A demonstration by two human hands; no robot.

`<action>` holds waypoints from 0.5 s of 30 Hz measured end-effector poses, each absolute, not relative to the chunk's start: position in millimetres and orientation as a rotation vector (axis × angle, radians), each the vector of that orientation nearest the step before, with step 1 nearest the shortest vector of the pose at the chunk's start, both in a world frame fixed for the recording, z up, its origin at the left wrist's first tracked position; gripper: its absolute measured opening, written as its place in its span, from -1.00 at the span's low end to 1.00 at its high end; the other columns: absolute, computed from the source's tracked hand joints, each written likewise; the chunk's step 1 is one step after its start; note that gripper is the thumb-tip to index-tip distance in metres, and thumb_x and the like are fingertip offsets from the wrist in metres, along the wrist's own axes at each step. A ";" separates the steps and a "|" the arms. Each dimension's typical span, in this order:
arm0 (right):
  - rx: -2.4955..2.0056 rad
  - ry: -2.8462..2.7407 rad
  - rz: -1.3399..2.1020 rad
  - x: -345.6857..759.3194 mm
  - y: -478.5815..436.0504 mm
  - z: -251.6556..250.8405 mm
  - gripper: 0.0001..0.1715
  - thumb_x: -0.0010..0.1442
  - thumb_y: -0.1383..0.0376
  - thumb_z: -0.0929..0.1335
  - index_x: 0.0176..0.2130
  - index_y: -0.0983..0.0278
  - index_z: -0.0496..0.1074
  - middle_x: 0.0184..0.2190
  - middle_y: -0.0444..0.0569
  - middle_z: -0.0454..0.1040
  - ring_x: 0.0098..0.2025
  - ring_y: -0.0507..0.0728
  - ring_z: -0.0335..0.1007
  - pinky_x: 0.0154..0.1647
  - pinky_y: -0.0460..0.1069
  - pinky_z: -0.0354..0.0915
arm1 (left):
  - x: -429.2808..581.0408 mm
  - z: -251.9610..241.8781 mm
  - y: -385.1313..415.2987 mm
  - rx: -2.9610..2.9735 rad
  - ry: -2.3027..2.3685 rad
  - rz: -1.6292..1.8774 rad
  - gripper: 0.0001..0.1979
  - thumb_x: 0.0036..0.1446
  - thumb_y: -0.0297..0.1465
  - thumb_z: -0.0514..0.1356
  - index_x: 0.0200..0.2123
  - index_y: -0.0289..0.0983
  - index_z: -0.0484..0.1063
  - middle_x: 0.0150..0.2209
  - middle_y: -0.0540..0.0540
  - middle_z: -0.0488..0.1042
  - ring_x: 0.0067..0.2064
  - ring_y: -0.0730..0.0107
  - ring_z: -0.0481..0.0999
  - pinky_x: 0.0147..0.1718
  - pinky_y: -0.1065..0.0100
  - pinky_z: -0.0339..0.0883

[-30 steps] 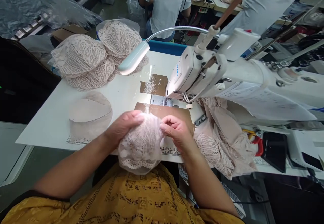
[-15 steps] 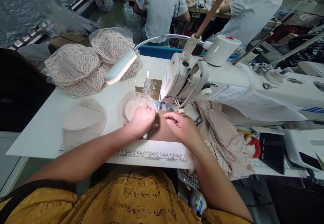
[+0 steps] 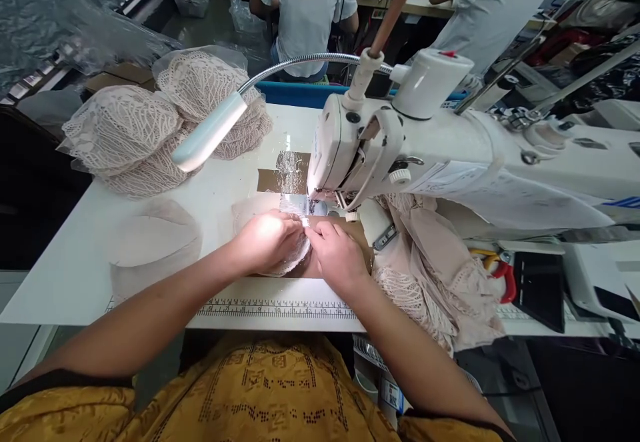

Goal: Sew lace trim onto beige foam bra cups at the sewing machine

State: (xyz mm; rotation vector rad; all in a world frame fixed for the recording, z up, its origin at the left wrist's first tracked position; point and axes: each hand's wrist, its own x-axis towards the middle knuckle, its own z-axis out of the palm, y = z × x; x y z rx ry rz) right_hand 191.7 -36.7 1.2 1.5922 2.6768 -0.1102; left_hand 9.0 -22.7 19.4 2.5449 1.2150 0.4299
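Note:
A pale pink piece of lace and mesh fabric [image 3: 287, 263] lies just in front of the needle of the white sewing machine [image 3: 345, 142]. Curled over its left side, my left hand [image 3: 270, 239] grips the fabric. My right hand [image 3: 337, 252] pinches the fabric's right edge, the fingertips of both hands almost meeting below the presser foot [image 3: 313, 207]. Under the hands is a brown panel [image 3: 357, 232] on the machine bed. A sheer mesh piece [image 3: 155, 242] lies flat to the left.
Bundled lace pieces [image 3: 125, 125] sit at the back left under a lamp [image 3: 210, 132]. More lace fabric [image 3: 430, 269] heaps right of the needle, beside red-handled scissors [image 3: 506, 282] and a black tablet [image 3: 540, 289]. A printed ruler [image 3: 280, 309] runs along the front edge. Two people work beyond.
My right hand has moved left and closed on the fabric's edge. The fabric has turned and come toward me, now below the needle between both hands. The view has shifted slightly.

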 end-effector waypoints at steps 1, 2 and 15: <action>1.601 2.654 -0.102 190.7 -37.3 1.8 -0.54 0.37 0.42 0.12 0.07 0.22 0.45 -0.14 0.07 0.48 -0.15 0.17 0.32 -0.25 0.00 0.20 | 8.7 12.0 -21.1 2.571 1.240 0.452 -0.70 0.34 -0.37 0.02 -0.21 -0.36 0.53 -0.15 -0.24 0.57 -0.19 0.22 0.51 -0.21 0.25 0.40; 1.608 2.634 -0.098 189.9 -37.6 2.2 -0.53 0.37 0.42 0.11 0.10 0.22 0.43 -0.13 0.07 0.48 -0.14 0.18 0.32 -0.24 0.01 0.21 | 9.1 5.1 -19.5 2.602 1.245 0.468 -0.70 0.34 -0.37 0.02 -0.16 -0.37 0.53 -0.07 -0.26 0.56 -0.13 0.19 0.50 -0.16 0.22 0.40; 1.733 2.562 -0.094 186.8 -27.1 2.4 -0.46 0.31 0.46 0.14 0.19 0.22 0.37 -0.12 0.11 0.47 -0.19 0.20 0.37 -0.22 0.04 0.29 | 5.8 -18.0 12.3 2.769 1.057 0.560 -0.62 0.34 -0.36 -0.02 0.02 -0.38 0.50 0.07 -0.25 0.51 -0.09 0.14 0.47 -0.14 0.13 0.42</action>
